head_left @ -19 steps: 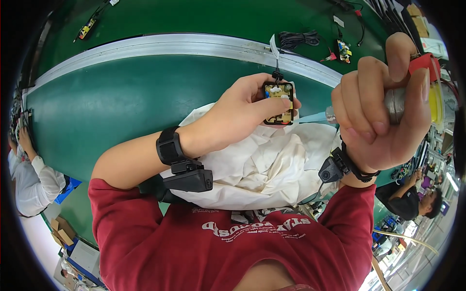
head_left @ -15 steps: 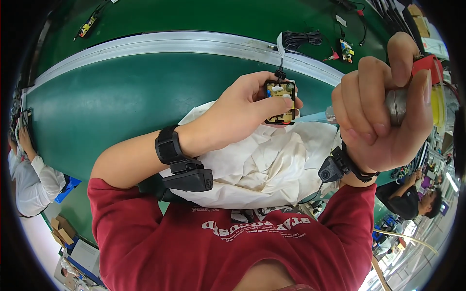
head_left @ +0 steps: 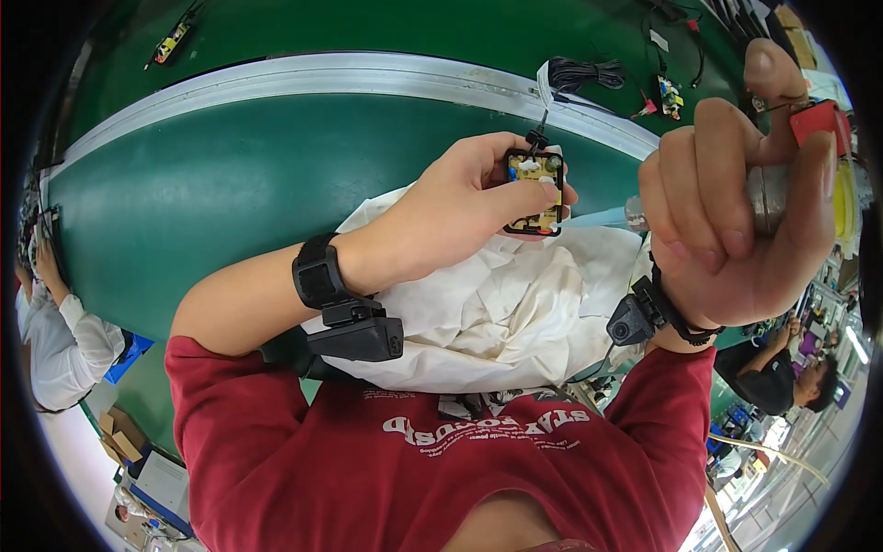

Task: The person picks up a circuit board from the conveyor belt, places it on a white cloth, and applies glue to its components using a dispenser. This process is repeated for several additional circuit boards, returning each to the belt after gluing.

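Note:
My left hand point(head_left: 478, 198) grips a small black case with a yellow circuit board point(head_left: 528, 221) in it, the thumb lying across the components. A black cable runs out of the case's far end. My right hand point(head_left: 727, 193) is wrapped round a grey-barrelled glue dispenser point(head_left: 768, 198) with a red part point(head_left: 821, 124) at its back end. Its pale blue tapered nozzle point(head_left: 598, 219) points left, and the tip is at the board's right near corner; whether it touches cannot be told. Both wrists wear black straps with small devices.
White crumpled cloth point(head_left: 515, 313) lies below my hands on the green table point(head_left: 221, 184). Beyond a metal rail point(head_left: 303, 74) are a coiled black cable point(head_left: 589, 74) and two loose boards, one at right point(head_left: 670, 97), one at left point(head_left: 172, 44). Other people sit at both sides.
My right hand and the dispenser have shifted slightly right, the index finger raised a little. The board in my left hand has moved slightly right. The coiled cable and loose boards appear farther right.

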Tool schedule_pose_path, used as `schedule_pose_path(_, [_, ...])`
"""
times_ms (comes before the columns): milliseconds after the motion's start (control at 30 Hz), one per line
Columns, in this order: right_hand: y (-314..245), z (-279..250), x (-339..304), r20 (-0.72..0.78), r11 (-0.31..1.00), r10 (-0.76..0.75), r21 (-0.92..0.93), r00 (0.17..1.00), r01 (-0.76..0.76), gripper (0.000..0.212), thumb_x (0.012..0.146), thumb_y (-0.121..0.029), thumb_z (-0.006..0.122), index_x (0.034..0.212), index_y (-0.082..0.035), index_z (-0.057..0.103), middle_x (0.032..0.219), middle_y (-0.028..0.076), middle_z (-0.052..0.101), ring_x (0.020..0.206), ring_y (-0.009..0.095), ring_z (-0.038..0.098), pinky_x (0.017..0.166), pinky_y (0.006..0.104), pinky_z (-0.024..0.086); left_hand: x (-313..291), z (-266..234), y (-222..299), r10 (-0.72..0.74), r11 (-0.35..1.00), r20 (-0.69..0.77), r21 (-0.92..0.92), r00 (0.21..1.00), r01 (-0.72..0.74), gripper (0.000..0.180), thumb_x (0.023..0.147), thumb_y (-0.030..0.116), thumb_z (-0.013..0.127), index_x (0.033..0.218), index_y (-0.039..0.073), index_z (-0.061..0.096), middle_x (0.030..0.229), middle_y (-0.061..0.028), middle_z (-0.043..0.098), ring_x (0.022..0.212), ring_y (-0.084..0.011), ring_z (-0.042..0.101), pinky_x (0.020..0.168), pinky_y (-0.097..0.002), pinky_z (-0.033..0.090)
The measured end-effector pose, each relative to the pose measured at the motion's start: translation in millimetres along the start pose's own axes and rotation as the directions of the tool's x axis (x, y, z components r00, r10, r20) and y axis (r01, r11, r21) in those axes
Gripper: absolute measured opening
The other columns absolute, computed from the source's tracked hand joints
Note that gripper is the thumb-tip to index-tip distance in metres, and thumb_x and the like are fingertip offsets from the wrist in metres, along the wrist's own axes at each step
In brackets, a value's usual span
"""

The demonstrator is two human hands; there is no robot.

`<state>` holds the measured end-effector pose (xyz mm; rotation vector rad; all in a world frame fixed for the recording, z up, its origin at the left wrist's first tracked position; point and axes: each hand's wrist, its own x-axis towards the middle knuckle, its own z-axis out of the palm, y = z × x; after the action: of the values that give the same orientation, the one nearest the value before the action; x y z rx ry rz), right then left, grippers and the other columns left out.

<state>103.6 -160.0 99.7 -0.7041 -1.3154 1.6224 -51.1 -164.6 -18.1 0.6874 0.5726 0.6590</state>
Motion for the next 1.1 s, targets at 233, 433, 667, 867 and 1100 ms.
schedule_pose_path(233, [-0.8, 11.9, -0.8, -0.013, 1.000, -0.026, -0.007, 1.000, 0.026, 0.051, 0.101, -0.044, 0.039, 0.134, -0.005, 0.036, 0.057, -0.004, 0.041, 0.043, 0.004, 0.036, 0.044, 0.0196, 0.033, 0.1, 5.4, -1.2, -0.081, 0.991, -0.011, 0.105, 0.997, 0.082, 0.033, 0.086, 0.017, 0.066, 0.108, -0.005, 0.054, 0.094, -0.0082, 0.066, 0.081, -0.0108, 0.062, 0.068, -0.0243, 0.052])
schedule_pose_path(433, [-7.7, 22.6, 0.1, -0.003, 0.989, 0.135, -0.064, 0.991, -0.135, 0.033, 0.100, -0.044, 0.043, 0.106, -0.013, 0.034, 0.055, -0.003, 0.042, 0.042, 0.006, 0.038, 0.043, 0.0207, 0.033, -1.7, 8.4, 0.5, -0.120, 0.989, -0.041, 0.083, 0.992, 0.123, 0.038, 0.083, 0.019, 0.070, 0.107, -0.005, 0.053, 0.088, -0.0084, 0.062, 0.074, -0.0110, 0.058, 0.062, -0.0247, 0.048])
schedule_pose_path(667, [-7.9, 20.9, 1.0, 0.018, 0.982, 0.180, -0.054, 0.984, -0.178, 0.030, 0.099, -0.043, 0.045, 0.096, -0.016, 0.033, 0.054, -0.002, 0.042, 0.042, 0.007, 0.039, 0.042, 0.0215, 0.034, 0.2, 8.0, -2.5, -0.135, 0.986, -0.051, 0.096, 0.990, 0.139, 0.044, 0.082, 0.019, 0.071, 0.109, -0.009, 0.051, 0.088, -0.0101, 0.060, 0.075, -0.0129, 0.058, 0.062, -0.0256, 0.049])
schedule_pose_path(867, [-4.6, 9.9, 5.6, 0.181, 0.986, 0.100, -0.150, 0.978, -0.073, 0.029, 0.099, -0.042, 0.046, 0.095, -0.016, 0.033, 0.054, -0.002, 0.043, 0.041, 0.008, 0.039, 0.042, 0.0225, 0.035, 0.6, 8.9, -1.1, -0.173, 0.979, -0.063, 0.101, 0.983, 0.179, 0.048, 0.079, 0.019, 0.072, 0.111, -0.011, 0.050, 0.088, -0.0105, 0.059, 0.075, -0.0136, 0.058, 0.062, -0.0256, 0.048])
schedule_pose_path(1100, [3.4, 8.7, 0.0, 0.082, 0.999, 0.002, -0.036, 0.997, 0.001, 0.042, 0.100, -0.044, 0.041, 0.122, -0.010, 0.030, 0.055, -0.003, 0.042, 0.041, 0.007, 0.038, 0.042, 0.0220, 0.035, 0.4, 8.0, -3.9, -0.170, 0.979, -0.074, 0.102, 0.983, 0.177, 0.049, 0.079, 0.020, 0.072, 0.111, -0.010, 0.050, 0.088, -0.0104, 0.059, 0.077, -0.0139, 0.058, 0.062, -0.0260, 0.048])
